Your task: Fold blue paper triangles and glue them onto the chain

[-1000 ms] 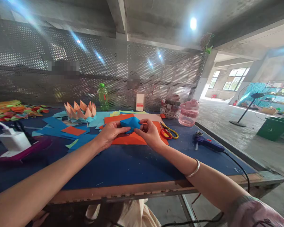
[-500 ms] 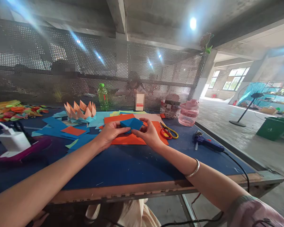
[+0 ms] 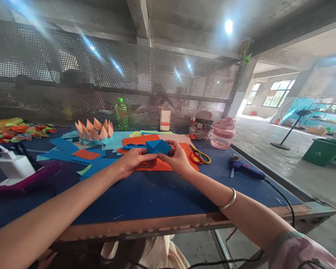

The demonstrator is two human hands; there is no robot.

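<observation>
A piece of folded blue paper (image 3: pixel 158 146) is held up between both hands, over the stack of orange paper (image 3: pixel 168 166). My left hand (image 3: pixel 134 161) pinches its left side, with the thumb along the lower edge. Its right end is gripped by my right hand (image 3: pixel 177 156), thumb in front and fingers behind. More blue folded paper (image 3: pixel 133 146) shows just behind the left hand. To the right of the hands lie scissors (image 3: pixel 200 155) with red and yellow handles.
A peach paper crown shape (image 3: pixel 94 130), blue sheets (image 3: pixel 61 154) and a charger (image 3: pixel 15 166) are at left. Behind stand a green bottle (image 3: pixel 121 114) and a basket (image 3: pixel 201 130). A pink water jug (image 3: pixel 223 133) and a corded glue gun (image 3: pixel 246 169) sit at right.
The folded blue paper has shifted slightly right, and my left hand has moved right along it. More blue folded paper now shows behind the left hand.
</observation>
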